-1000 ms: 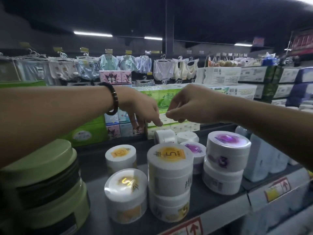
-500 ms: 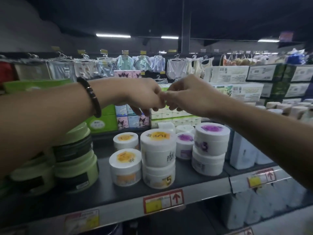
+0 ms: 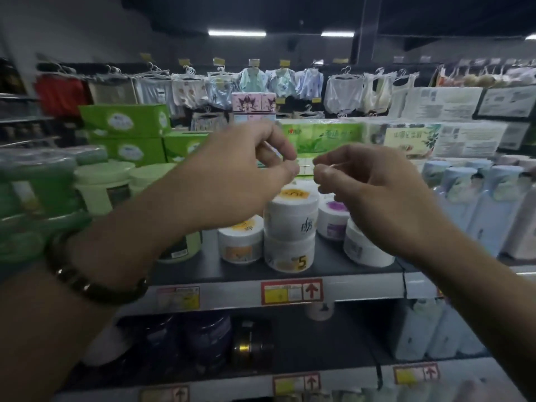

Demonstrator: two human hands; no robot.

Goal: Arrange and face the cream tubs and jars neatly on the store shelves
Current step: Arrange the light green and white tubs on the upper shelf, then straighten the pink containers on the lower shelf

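Cream tubs (image 3: 290,219) stand stacked upright on the shelf (image 3: 232,294), just below and beyond both hands. Left hand (image 3: 240,175) and right hand (image 3: 374,195) hover with fingertips almost meeting, fingers curled on nothing visible. The stack looks equally near both.

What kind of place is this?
Most likely a retail shop aisle: price labels run along the shelf edge, white cream tubs are stacked above it, and underwear hangs on hangers in the row behind.
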